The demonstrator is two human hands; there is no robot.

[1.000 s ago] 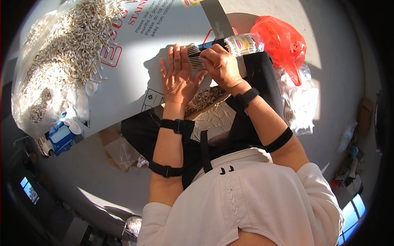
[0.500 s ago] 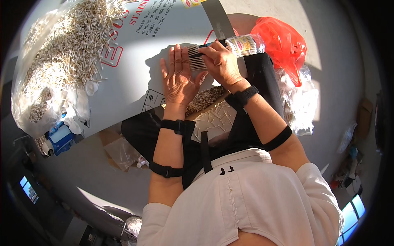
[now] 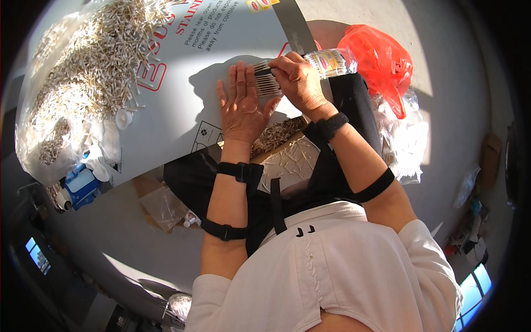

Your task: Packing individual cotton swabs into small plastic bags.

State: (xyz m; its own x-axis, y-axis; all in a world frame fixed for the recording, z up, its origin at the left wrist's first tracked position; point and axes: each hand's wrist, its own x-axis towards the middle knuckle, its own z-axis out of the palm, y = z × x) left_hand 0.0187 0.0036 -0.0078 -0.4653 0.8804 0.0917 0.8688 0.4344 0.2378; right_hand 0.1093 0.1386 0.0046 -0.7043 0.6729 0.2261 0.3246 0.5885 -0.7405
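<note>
My left hand lies flat on the grey tabletop, its fingers stretched out. Its thumb side rests against the ends of a neat row of cotton swabs. At the other side of that row is my right hand, thumb and fingers pinched together over the swabs. What lies between those fingertips is hidden. Just beyond the right hand, a clear packet filled with cotton swabs and bearing a yellow and red label sits at the table's right side.
Loose cotton swabs are heaped in a clear bag at the left. A red plastic bag stands right of the packet. More swabs lie in an open tray at my lap. A blue and white container sits by the near-left table edge.
My right hand has shifted very slightly away from me over the swabs. My left hand stays almost where it was.
</note>
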